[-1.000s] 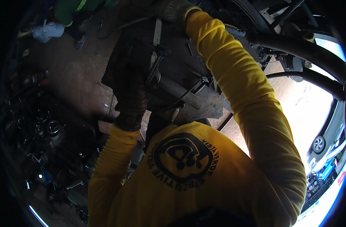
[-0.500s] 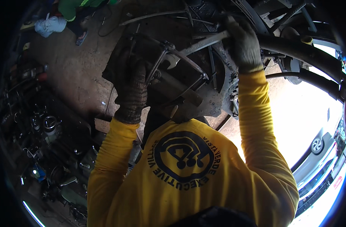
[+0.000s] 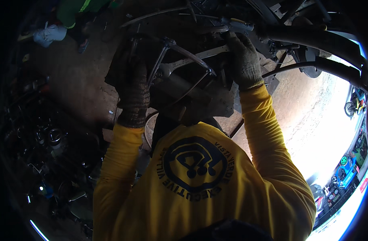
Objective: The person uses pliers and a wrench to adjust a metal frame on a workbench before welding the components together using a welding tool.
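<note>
My right hand [image 3: 245, 62], in a pale knitted work glove, is closed round the far end of a large steel wrench [image 3: 197, 56]. The wrench slants down to the left, and its head lies among the bars of a frame of thin metal rods [image 3: 185, 52]. At the frame's left side is my left hand [image 3: 135, 86], in a dark, soiled glove. It looks closed on a rod there, though deep shadow hides much of its fingers. Under the frame sits a dark metal plate [image 3: 220, 105] with a short bar [image 3: 190, 90] on it.
Dark curved pipes [image 3: 320, 40] cross the upper right. Many machine parts [image 3: 55, 138] crowd the left. Another person in a green top [image 3: 71, 14] is at the upper left, beside a pale cloth bundle [image 3: 50, 34]. A blue vehicle [image 3: 345, 176] stands outside at the right.
My right hand has moved nearer and slightly left, swinging the wrench handle down to a flatter slant. My left hand stays by the frame. The silver car outside has gone from its place.
</note>
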Action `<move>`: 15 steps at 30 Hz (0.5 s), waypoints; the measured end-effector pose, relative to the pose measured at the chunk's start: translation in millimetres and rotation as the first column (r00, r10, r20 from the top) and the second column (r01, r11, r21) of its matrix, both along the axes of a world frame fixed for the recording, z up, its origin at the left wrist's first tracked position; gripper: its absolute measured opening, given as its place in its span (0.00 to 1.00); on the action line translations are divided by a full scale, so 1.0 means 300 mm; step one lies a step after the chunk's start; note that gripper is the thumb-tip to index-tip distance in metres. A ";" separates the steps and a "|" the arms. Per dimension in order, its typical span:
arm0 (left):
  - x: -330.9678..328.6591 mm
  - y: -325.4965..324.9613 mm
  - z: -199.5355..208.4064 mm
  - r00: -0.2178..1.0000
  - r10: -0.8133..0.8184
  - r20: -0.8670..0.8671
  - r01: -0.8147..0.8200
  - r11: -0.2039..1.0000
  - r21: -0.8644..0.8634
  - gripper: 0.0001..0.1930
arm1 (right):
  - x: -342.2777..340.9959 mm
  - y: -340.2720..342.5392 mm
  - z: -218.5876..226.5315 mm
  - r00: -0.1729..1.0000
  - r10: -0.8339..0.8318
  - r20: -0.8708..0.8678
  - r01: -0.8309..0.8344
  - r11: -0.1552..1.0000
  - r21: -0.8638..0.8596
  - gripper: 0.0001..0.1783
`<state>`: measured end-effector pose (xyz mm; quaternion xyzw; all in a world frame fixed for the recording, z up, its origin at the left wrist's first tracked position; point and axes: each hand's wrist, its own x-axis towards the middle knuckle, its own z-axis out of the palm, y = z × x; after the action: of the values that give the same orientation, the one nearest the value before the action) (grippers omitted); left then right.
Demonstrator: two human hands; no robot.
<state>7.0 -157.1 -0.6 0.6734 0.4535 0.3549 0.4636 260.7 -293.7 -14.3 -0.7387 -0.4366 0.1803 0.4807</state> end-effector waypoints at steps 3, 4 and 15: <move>0.001 -0.001 0.008 0.999 -0.036 0.018 0.037 0.998 -0.055 0.24 | 0.004 0.000 -0.016 0.995 -0.001 -0.098 -0.001 1.000 -0.020 0.17; -0.006 0.001 0.009 0.998 -0.060 0.015 0.062 0.995 -0.083 0.26 | 0.010 0.002 -0.020 0.993 -0.001 -0.122 -0.004 0.999 -0.043 0.19; 0.002 -0.037 0.057 0.998 -0.002 0.063 0.014 0.982 -0.190 0.25 | 0.159 0.618 -0.228 0.445 0.383 0.810 -0.398 0.894 -0.205 0.12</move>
<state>7.6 -168.4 16.4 0.6162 0.4681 0.3289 0.5413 308.5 -108.4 -82.7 -0.6093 -0.7702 -0.0902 0.1658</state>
